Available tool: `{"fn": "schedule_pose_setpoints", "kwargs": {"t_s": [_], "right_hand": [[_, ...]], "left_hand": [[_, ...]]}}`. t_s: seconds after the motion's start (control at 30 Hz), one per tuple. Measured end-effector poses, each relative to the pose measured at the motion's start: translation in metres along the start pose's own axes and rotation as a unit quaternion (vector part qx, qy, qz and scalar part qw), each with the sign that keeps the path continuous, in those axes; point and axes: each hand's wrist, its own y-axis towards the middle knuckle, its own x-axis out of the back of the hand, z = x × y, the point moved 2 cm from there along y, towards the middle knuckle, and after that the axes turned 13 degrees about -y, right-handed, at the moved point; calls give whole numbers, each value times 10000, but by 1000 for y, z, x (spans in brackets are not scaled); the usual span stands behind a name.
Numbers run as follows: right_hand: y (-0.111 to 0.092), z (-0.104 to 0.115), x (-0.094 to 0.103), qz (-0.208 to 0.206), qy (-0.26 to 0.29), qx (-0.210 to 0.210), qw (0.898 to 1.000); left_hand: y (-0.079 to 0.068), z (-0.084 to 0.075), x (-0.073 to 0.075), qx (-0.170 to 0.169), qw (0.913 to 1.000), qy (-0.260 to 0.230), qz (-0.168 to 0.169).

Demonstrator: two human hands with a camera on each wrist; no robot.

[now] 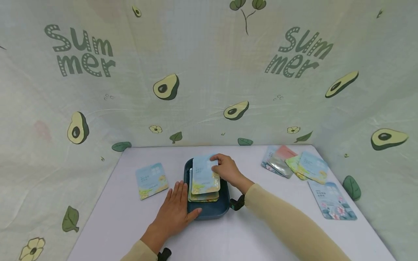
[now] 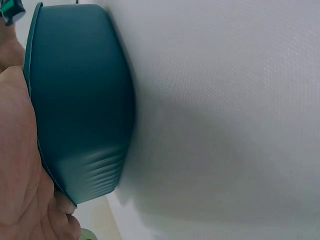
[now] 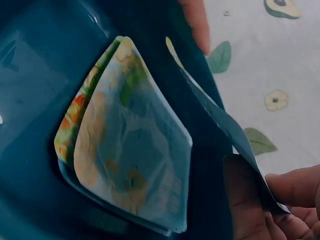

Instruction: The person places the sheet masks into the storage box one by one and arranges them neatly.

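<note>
A dark blue tray point(image 1: 209, 214) stands on the table with a small stack of flat sachets point(image 1: 203, 198) inside, their printed fronts light blue and yellow-green. My right hand point(image 1: 226, 169) pinches a light blue sachet point(image 1: 202, 175) between thumb and fingers over that stack. Seen from the right wrist, the pinched sachet point(image 3: 220, 117) is tilted on edge, apart from the stacked sachets point(image 3: 135, 145). Along the tray's left rim rests my left hand point(image 1: 174, 212), fingers straight and thumb at the front corner. The left wrist view shows its palm point(image 2: 20, 160) against the tray's outer wall point(image 2: 82, 90).
One blue sachet point(image 1: 152, 180) lies left of the tray. Several overlapping sachets, one with a silver and pink back point(image 1: 281, 162), lie at the far right. A sachet with pink flowers point(image 1: 333, 201) is near the table's right edge. A printed cloth point(image 1: 202, 123) hangs behind.
</note>
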Motion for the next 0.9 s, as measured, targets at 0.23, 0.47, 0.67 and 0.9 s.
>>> {"fn": "schedule_pose_setpoints", "kwargs": {"t_s": [0.23,0.47,0.67,0.9], "right_hand": [[5,1,-20,263,-672,225,9971],[3,0,-22,673,-1907,850,9757],[1,6,-18,319,-2526,1117,9606],[-2,13,-6,-368,-2700,826,9586]], "left_hand": [[-2,0,-4,-42,10000,-37,-16],[-4,-2,-3,-122,9998,-137,-50],[-4,-4,-2,-118,9998,-130,-61],[-5,-3,-2,-64,9996,-226,-140]]}}
